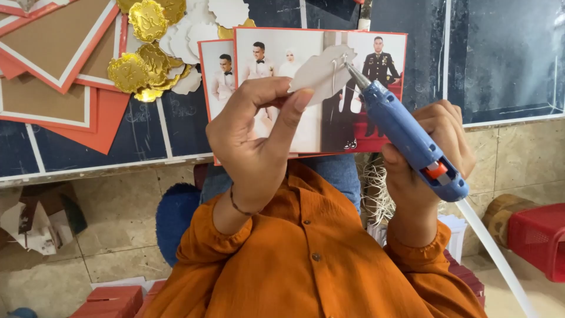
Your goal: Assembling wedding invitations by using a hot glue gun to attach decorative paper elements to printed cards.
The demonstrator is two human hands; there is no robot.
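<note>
while the left hand (250, 132) pinches the scalloped cutout (321, 70) above the photo cards (306, 94) and the right hand's (432, 144) grip wraps the blue glue gun (406, 132), she should keep its nozzle touching the cutout's back and squeeze gently.

Beige tiled floor (118, 218) beneath a dark board (506, 59).

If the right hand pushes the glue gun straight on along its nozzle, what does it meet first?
Most likely the scalloped paper cutout pinched by the left hand. The blue glue gun in the right hand already has its nozzle at it, though contact is unclear.
</note>
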